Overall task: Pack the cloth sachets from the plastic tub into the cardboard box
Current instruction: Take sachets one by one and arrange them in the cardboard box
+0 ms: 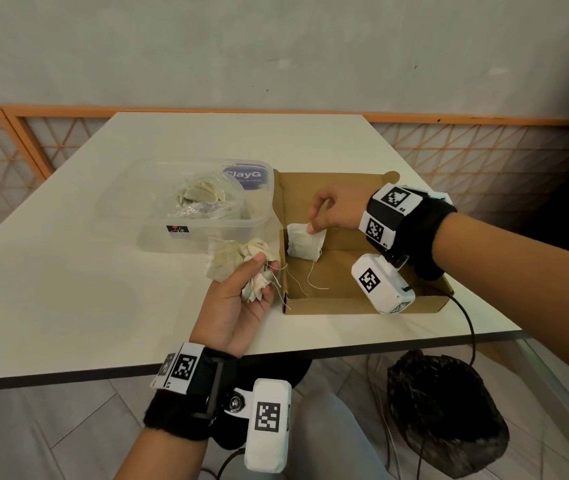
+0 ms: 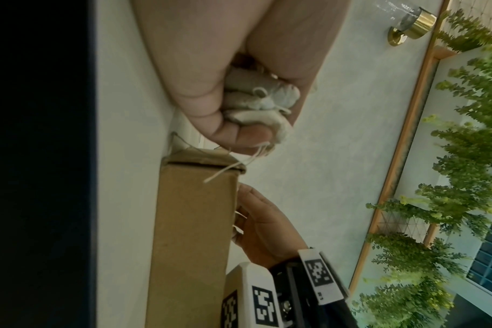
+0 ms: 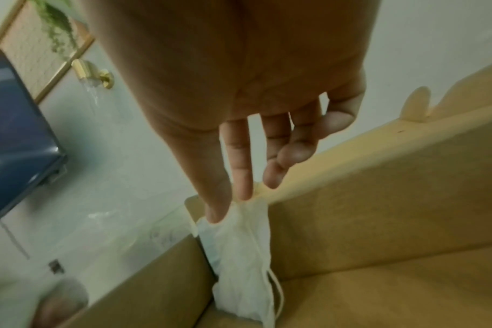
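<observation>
From the head view, our right hand [image 1: 335, 209] pinches the top edge of a pale, flat cloth sachet [image 1: 305, 242]; it hangs straight below our fingertips, long axis upright, in the left corner of the open brown cardboard box [image 1: 362, 299]. Our left hand [image 1: 241, 299], just outside the box wall, clutches a bunch of crumpled cream sachets [image 1: 238, 261]; more wait in the clear plastic tub [image 1: 144, 206] beyond.

The left wrist view shows fingers [image 2: 200, 88] clenched round that bunch [image 2: 261, 99].

The right wrist view shows thumb and forefinger nipping the sachet [image 3: 239, 255], the other fingers [image 3: 289, 153] loose.
</observation>
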